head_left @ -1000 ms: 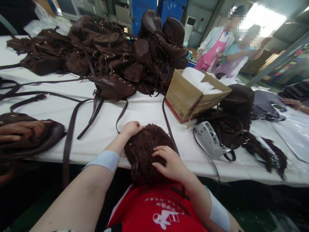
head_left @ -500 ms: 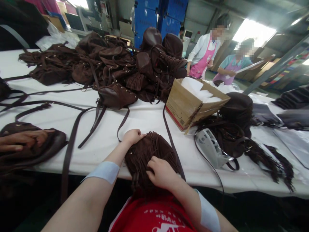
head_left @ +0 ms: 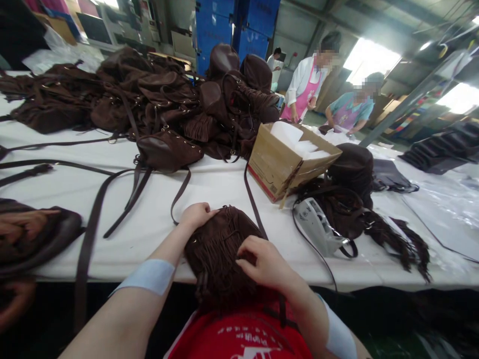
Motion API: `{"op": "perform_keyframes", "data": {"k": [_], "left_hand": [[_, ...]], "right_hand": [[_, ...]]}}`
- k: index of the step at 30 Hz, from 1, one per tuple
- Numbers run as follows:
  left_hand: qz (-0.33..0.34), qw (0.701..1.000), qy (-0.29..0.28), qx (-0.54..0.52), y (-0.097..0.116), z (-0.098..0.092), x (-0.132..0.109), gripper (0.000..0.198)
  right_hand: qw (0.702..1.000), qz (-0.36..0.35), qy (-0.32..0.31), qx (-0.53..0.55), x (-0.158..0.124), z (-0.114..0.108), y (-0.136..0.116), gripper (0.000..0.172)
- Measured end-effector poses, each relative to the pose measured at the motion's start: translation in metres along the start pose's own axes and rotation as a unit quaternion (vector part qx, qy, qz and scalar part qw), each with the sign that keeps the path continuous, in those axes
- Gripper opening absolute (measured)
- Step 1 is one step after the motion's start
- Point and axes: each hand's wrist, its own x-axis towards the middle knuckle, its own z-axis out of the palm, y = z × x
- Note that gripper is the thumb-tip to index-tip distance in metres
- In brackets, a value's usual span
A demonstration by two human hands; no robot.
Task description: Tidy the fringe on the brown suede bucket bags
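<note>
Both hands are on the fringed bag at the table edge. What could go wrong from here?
The fringed bag hangs over the near edge of the table, held by the left hand and right hand; with a looser grip it might slide off. Its strap runs up beside the cardboard box, so a hard pull could snag it.

My right hand (head_left: 262, 262) has changed its hold on the bag (head_left: 217, 249). A second ago it lay flat on the bag's near side, fingers spread. Half a second ago it had balled up lower on the bag. Now its fingers are bent and pinch into the fringe towards the bag's right side. My view has also swung, so the co-worker's hand (head_left: 22, 227) left of the bag sits closer to the picture's edge. The hand that lay far right of the bag is out of view.
</note>
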Motion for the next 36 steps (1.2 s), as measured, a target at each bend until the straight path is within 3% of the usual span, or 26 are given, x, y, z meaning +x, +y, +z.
{"op": "perform_keyframes", "data": {"k": [4, 7, 10, 18, 22, 26, 28, 30, 34, 36], "left_hand": [[0.006, 1.000, 0.008, 0.003, 0.000, 0.001, 0.000, 0.051], [0.008, 1.000, 0.014, -0.002, -0.001, 0.003, 0.000, 0.051], [0.005, 1.000, 0.014, -0.008, 0.000, 0.003, 0.000, 0.051], [0.001, 1.000, 0.008, -0.004, 0.000, 0.004, 0.002, 0.051], [-0.008, 1.000, 0.009, -0.011, 0.002, 0.002, 0.000, 0.052], [-0.012, 1.000, 0.003, -0.009, 0.003, 0.000, -0.002, 0.051], [-0.013, 1.000, 0.003, -0.008, 0.003, 0.000, -0.002, 0.051], [-0.010, 1.000, 0.008, -0.006, 0.003, 0.001, -0.002, 0.051], [-0.005, 1.000, 0.010, -0.005, 0.002, 0.003, -0.001, 0.051], [-0.007, 1.000, 0.011, -0.006, 0.001, 0.003, -0.001, 0.051]], "right_hand": [[0.993, -0.051, -0.072, -0.072, 0.016, 0.036, -0.017, 0.042], [0.978, -0.059, -0.123, -0.157, 0.020, 0.056, -0.022, 0.031], [0.968, -0.075, -0.151, -0.188, 0.018, 0.059, -0.020, 0.020], [0.965, -0.131, -0.204, -0.100, -0.007, 0.046, -0.014, 0.022], [0.968, -0.129, -0.210, -0.054, -0.021, 0.040, -0.016, 0.020], [0.987, -0.058, -0.141, -0.053, -0.018, 0.034, -0.021, 0.014], [0.990, -0.029, -0.111, -0.075, -0.010, 0.036, -0.022, 0.025], [0.986, -0.025, -0.122, -0.109, -0.003, 0.041, -0.023, 0.033], [0.974, -0.036, -0.155, -0.158, 0.006, 0.052, -0.018, 0.013], [0.976, -0.036, -0.147, -0.155, 0.006, 0.056, -0.014, 0.012]]}}
